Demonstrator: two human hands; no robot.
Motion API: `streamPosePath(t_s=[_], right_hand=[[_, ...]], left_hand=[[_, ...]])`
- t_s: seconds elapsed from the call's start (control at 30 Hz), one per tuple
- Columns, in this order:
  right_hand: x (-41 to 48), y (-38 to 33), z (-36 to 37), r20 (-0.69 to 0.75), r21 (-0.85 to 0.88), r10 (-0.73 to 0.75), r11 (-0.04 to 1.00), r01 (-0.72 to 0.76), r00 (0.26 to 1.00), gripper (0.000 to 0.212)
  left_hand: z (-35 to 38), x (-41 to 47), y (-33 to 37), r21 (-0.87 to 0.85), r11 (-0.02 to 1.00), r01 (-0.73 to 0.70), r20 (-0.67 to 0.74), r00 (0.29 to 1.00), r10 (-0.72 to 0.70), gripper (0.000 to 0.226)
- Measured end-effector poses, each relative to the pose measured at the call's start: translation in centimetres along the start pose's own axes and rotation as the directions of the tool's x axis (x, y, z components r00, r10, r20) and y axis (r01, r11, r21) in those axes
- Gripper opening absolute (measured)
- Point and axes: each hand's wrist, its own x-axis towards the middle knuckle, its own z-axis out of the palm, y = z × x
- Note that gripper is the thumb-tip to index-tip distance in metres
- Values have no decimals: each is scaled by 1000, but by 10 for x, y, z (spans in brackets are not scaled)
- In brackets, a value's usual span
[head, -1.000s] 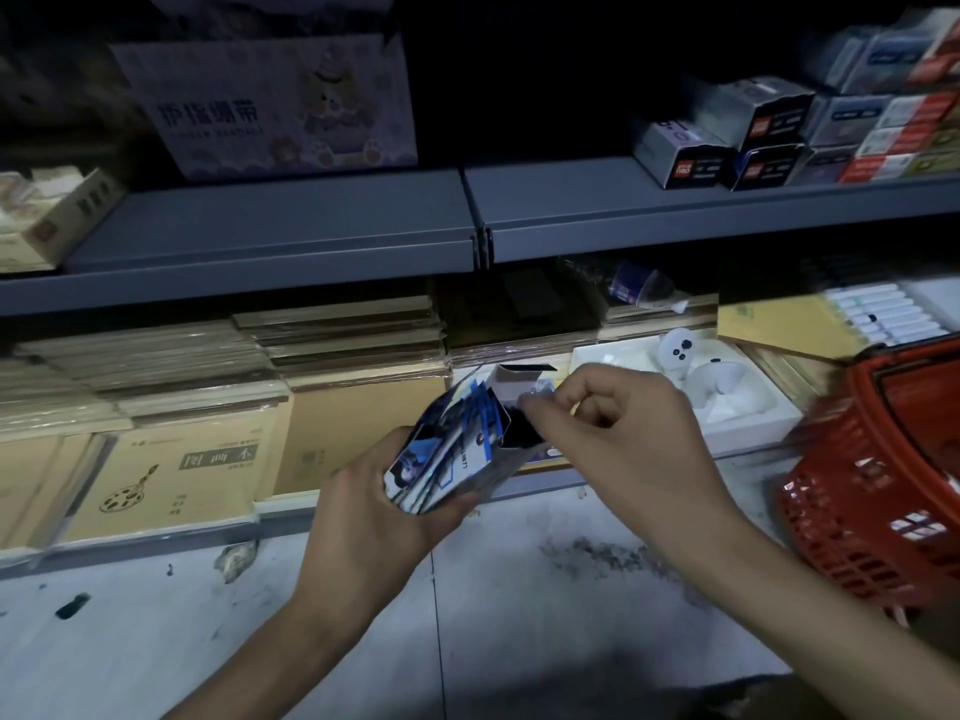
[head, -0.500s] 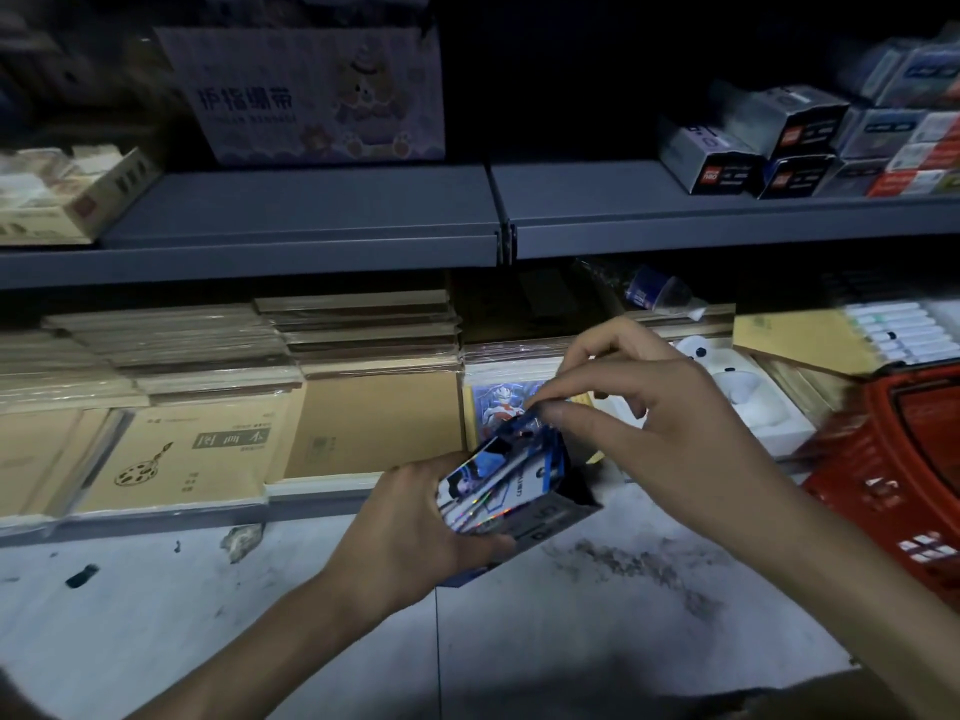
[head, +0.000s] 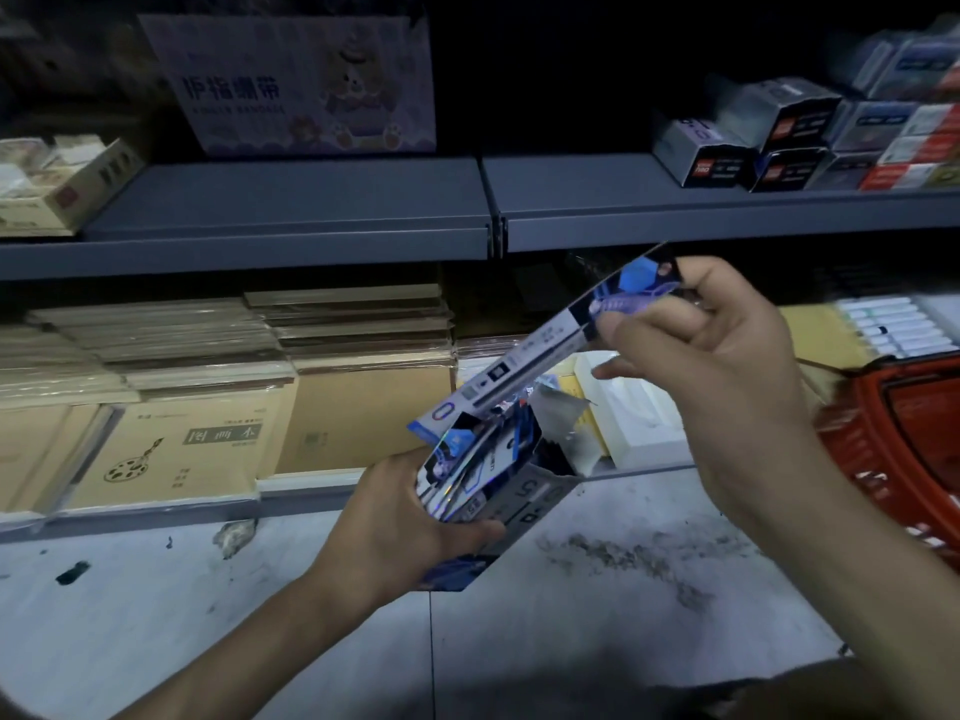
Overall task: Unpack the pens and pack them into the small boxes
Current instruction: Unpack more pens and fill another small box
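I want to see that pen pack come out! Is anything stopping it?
Nothing visible does. The right hand pinches the pen pack at its top; its lower end is at the open box, gripped by the left hand.

1. Right edge cuts off the basket.
2. Upper-right shelf boxes are blurred.
3. The box hides fingers of the left hand.
4. Print on the packet is unreadable.

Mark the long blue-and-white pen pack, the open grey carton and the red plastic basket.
Blue-and-white pen pack [head: 524, 366]: head view, white side panel.
Open grey carton [head: 524, 498]: head view, printed front face.
Red plastic basket [head: 878, 475]: head view, mesh wall.
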Motion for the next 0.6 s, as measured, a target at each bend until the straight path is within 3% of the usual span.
streamPosePath(t_s=[0.13,0.27,0.37,0.6], right_hand=[[3,-5,-4,-80,137,16,991,-5,997,41],[11,-17,-19,-251,184,2,982,46,968,30],[12,-15,-26,-274,172,32,985,16,961,12],[5,-3,-27,-268,34,24,999,-15,963,15]], left_hand=[[2,0,0,-2,1000,-15,-50,999,15,38],[1,4,-1,-70,998,-6,-114,994,-2,36],[0,7,-4,-139,990,15,-167,985,-38,34],[-1,10,-6,-131,991,-4,-257,966,-31,34]])
